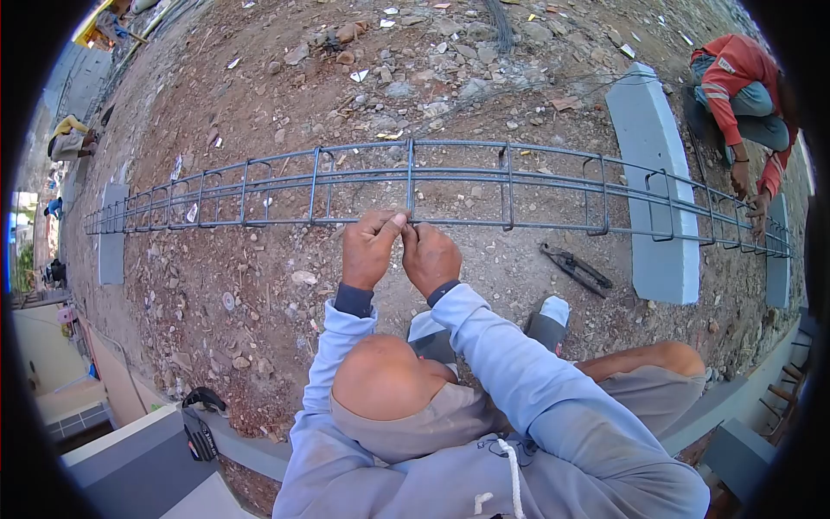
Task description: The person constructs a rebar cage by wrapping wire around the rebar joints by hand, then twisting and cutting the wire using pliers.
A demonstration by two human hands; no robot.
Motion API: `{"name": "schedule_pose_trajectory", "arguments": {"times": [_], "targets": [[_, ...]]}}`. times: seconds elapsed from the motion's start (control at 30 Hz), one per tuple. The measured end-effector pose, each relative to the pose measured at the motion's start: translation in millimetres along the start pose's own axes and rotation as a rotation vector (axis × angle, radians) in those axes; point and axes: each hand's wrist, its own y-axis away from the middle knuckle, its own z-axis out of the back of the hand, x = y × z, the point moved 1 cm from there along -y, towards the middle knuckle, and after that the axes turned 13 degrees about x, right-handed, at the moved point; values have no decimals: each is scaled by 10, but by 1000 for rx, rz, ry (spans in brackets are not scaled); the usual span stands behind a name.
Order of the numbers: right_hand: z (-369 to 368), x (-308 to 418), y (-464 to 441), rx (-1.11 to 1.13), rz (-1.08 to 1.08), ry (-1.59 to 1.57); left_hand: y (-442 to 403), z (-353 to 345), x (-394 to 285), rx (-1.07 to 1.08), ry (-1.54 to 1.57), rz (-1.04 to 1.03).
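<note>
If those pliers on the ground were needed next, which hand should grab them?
Probably the right hand: it is nearer the pliers, which lie off to its side, while the left hand would have to reach across it. Both are at the rebar cage now.

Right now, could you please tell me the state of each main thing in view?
Left hand: fingers bent, fingertips at the cage's near bar; grip unclear.
Right hand: the same, beside the left.
Steel cage: open framework, unfilled, lying lengthwise across the blocks.
Large pale block: lying beneath the cage.
Plier-like tool: on the ground, unheld.
Co-worker's hand: at the cage's right end.
</note>
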Motion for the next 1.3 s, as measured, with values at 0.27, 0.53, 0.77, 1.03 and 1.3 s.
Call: {"name": "schedule_pose_trajectory", "arguments": {"times": [0.27, 0.53, 0.77, 1.03, 1.3], "targets": [[135, 74, -52, 114, -30, 119, 204, -95, -103, -90, -10, -73], [102, 55, -58, 92, 10, 116, 334, -225, 487, -207, 582, 176], [138, 18, -60, 85, 23, -16, 90, -338, 1074, -64, 1020, 206], [103, 28, -180, 81, -19, -5, -125, -420, 1143, -74, 1094, 162], [138, 68, -193, 82, -3, 46, -129, -419, 960, -126, 937, 267]]}}
